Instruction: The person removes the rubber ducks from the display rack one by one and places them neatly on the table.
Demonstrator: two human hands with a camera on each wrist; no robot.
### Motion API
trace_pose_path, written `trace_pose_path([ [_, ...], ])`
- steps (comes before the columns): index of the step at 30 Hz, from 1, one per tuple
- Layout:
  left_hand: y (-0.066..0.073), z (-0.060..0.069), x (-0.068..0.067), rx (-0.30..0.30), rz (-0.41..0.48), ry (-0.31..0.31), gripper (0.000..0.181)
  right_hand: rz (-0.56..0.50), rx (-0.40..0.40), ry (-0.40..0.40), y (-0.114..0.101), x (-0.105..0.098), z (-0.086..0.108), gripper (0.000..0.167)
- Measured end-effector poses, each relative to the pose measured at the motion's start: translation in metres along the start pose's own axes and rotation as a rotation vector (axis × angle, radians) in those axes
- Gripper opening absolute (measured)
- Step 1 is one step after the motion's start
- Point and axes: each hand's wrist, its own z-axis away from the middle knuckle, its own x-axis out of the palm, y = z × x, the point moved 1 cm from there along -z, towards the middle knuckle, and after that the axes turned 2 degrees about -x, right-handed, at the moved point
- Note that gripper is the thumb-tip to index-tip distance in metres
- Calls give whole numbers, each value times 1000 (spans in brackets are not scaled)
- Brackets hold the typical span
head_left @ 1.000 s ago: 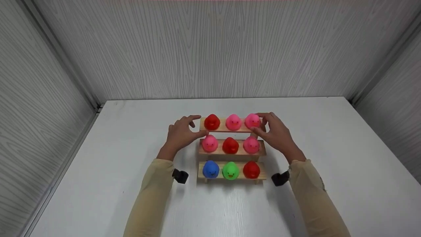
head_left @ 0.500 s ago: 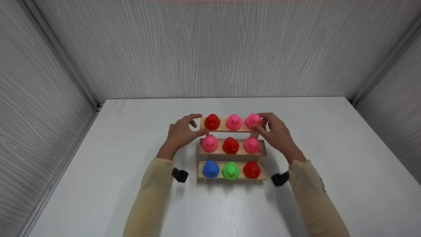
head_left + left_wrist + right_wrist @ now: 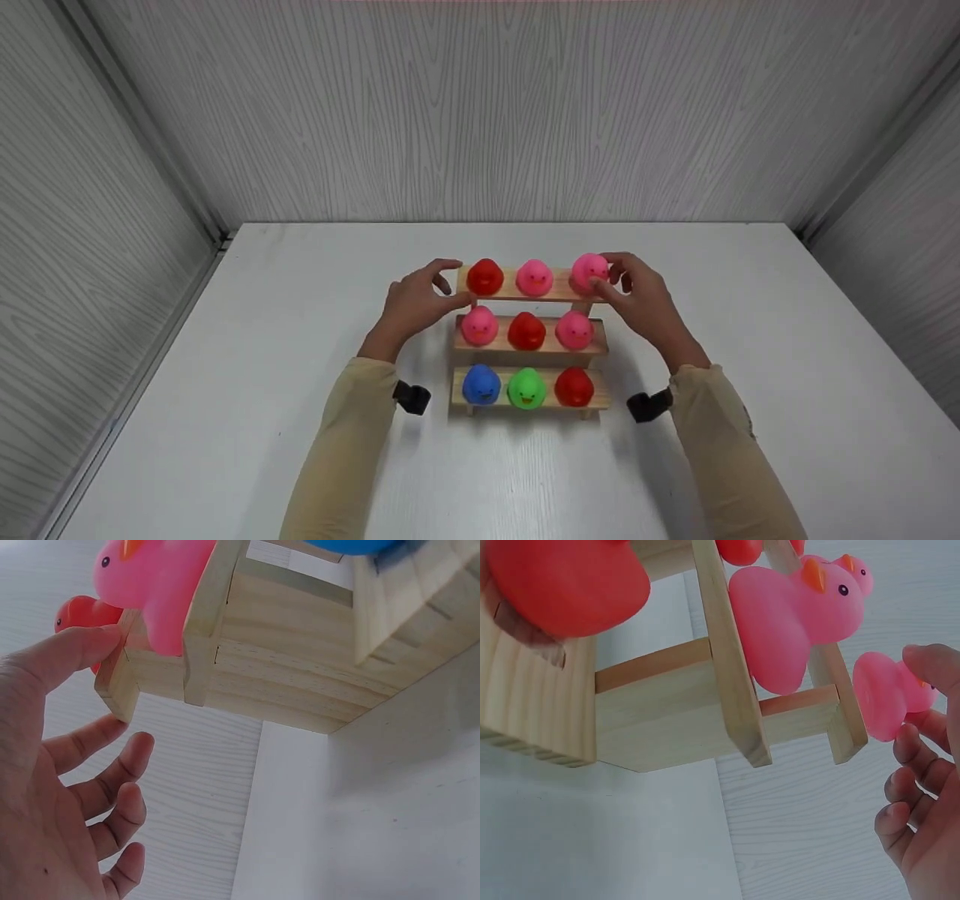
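Observation:
A three-tier wooden stand [image 3: 529, 360] bears rubber ducks in rows. At the right end of its top tier my right hand [image 3: 643, 300] pinches a pink rubber duck [image 3: 883, 694] between thumb and fingers. In the right wrist view that duck's base is apart from the shelf's end. My left hand [image 3: 416, 304] grips the left end of the top tier, thumb [image 3: 79, 652] above and a finger below. Beside that thumb stands a red rubber duck [image 3: 485, 277], and a pink rubber duck [image 3: 535, 278] occupies the tier's middle.
The middle tier carries a red duck [image 3: 526, 331] between two pink ones. On the bottom tier sit a blue duck [image 3: 481, 385], a green duck [image 3: 527, 388] and a red duck [image 3: 574, 387]. The white table [image 3: 225, 390] meets a grey wood-grain panel [image 3: 480, 112] behind.
My right hand has shifted slightly right and up, drawing the pink rubber duck off its spot on the top tier. The left hand has stayed almost still.

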Motion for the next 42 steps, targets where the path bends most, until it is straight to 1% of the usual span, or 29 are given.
trace_pose_path([
  [6, 0, 0, 0, -30, 13, -22, 65, 7, 11, 3, 4, -7, 2, 41],
  [13, 0, 0, -1, -40, 35, -37, 66, 24, 16, 13, 12, -14, 4, 42],
  [21, 0, -2, -2, -64, 61, -43, 65, 33, 62, -9, 24, -22, 9, 46],
  [28, -1, -2, -1, -88, 80, -58, 66, 55, 79, -8, 36, -24, 13, 49],
  [35, -2, -2, -1, -90, 94, -66, 67, 65, 120, -41, 50, -25, 18, 52],
  [39, -2, -2, -1, -100, 109, -72, 66, 78, 116, -49, 59, -25, 20, 52],
  [42, -3, -3, -1, -97, 131, -79, 65, 85, 115, -58, 65, -25, 22, 48],
])
